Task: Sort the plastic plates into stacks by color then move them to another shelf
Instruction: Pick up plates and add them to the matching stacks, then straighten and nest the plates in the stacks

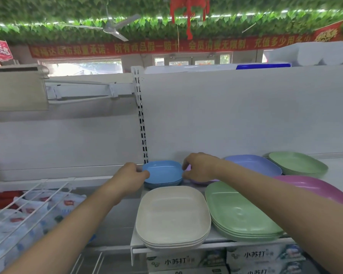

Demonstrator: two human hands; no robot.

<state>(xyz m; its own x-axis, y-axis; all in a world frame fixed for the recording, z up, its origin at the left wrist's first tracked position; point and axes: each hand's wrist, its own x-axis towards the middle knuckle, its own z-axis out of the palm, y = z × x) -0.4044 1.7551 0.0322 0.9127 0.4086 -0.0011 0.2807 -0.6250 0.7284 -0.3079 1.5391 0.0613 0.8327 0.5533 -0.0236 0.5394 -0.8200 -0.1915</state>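
A person's two hands close on a stack of blue plates [162,173] at the far left of a white shop shelf [337,171]

The left hand [131,177] grips the stack's left rim, thumb over the edge and fingers curled beneath, while the right hand [198,167] clamps the right rim with fingers bent around it. Nearer the camera sit a stack of cream plates [172,216] and, to its right, a stack of green plates [240,212]. Farther right along the back of the shelf lie lavender-blue plates [253,164] and a second green stack [297,164]; a pink plate [313,187] shows behind the right forearm. A wire rack [24,204] holding packaged goods stands to the left, and printed cartons [186,261] sit below the shelf
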